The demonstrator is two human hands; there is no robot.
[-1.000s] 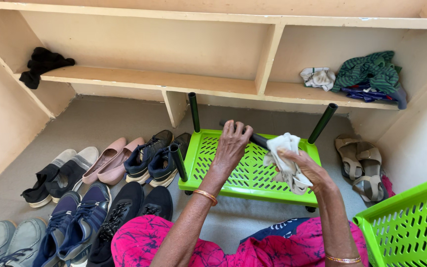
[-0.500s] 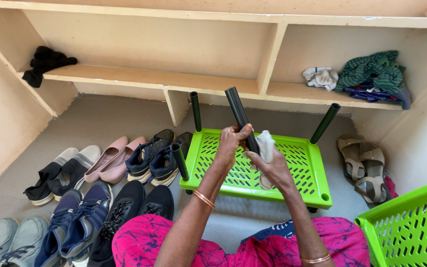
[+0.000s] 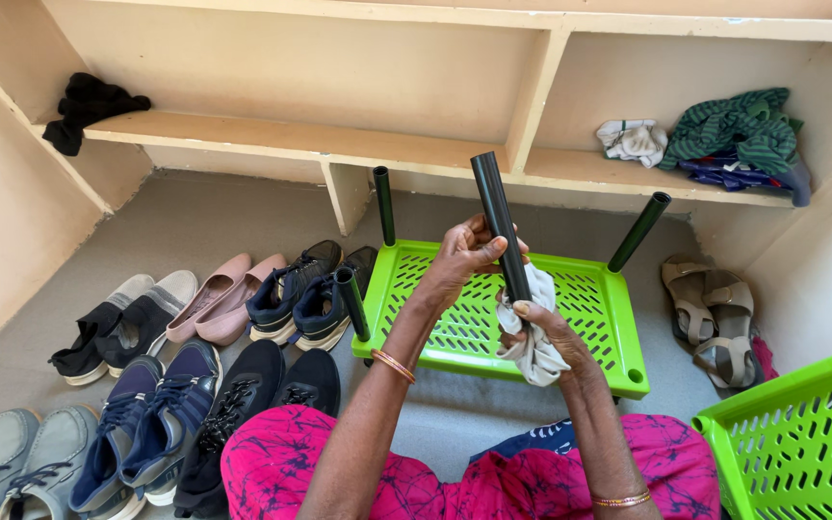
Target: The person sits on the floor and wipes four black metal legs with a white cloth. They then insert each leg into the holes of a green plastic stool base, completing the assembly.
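Four dark tubes, two green trays.

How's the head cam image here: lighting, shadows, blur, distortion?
Head view: even, soft daylight, no glare; faint shadows under the shelf and beneath the green tray. Sharp overall; the left hand, the dark tube and the right hand with its cloth show no motion blur. Wide-angle lens: the shelf edges bow slightly, and the shoes stretch toward the lower left corner.
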